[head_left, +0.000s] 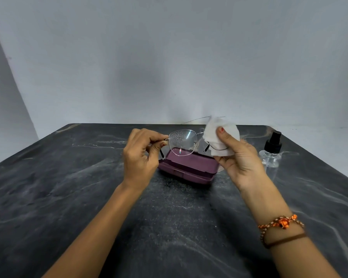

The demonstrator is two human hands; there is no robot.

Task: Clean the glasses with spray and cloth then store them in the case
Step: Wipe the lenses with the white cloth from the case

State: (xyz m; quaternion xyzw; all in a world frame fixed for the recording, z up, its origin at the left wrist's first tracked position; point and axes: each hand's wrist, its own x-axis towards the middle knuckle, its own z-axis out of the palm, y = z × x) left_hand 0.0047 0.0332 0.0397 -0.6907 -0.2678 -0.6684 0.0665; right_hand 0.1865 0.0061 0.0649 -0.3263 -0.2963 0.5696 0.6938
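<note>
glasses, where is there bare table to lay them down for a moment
Bare dark tabletop lies left of the left hand and in front of the purple case, between the forearms. It is crowded right of centre: the open case, the right hand with the white cloth, and the spray bottle.

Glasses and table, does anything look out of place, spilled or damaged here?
Nothing looks damaged or spilled. The glasses carry spray droplets on the lens near the left hand, as expected mid-cleaning; the right hand pinches the cloth over the other lens. The case lies open and the spray bottle stands upright.
</note>
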